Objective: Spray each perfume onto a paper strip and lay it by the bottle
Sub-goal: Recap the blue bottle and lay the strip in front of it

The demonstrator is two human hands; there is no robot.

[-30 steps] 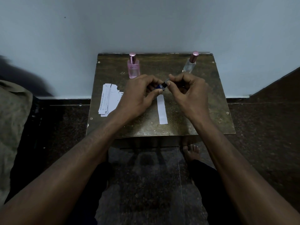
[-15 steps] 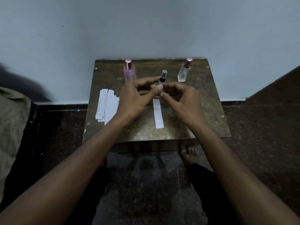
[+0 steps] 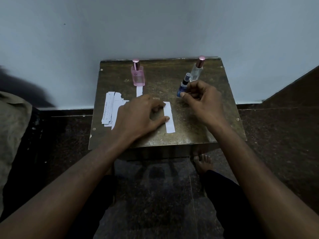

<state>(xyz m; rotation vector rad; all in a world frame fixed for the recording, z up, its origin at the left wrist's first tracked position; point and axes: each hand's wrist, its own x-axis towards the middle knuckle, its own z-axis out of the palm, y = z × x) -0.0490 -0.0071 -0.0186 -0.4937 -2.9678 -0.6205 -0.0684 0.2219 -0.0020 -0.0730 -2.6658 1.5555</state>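
Only the head view is given, looking down on a small brown worktop [image 3: 198,128] set against a pale wall. The right hand [image 3: 203,99] is closed on a small blue bottle [image 3: 181,88] toward the right rear part of the worktop, thumb pressed to its side and fingers curled behind; the bottle tilts and its clear cap is on. Just behind it, at the right rear corner, stands a clear bottle [image 3: 196,73] with a rose cap. The left hand [image 3: 141,114] lies over the middle of the worktop, fingers spread but bent, thumb tip and fingertips resting on a white paper strip [image 3: 169,118]; whether it pins or pinches the strip I cannot tell. A pink bottle [image 3: 137,75] stands near the rear edge left of centre with a strip [image 3: 139,91] laid just in front of it, so that perfume looks done. A stack of spare strips [image 3: 112,109] sits by the left edge. Risks, as I judge them: the blue bottle is small and tilted, so pulling its cap one-handed could let it slip or knock the clear bottle behind; the light strip could slide or curl under the fingers; and spray aimed carelessly could land on the spare strips.
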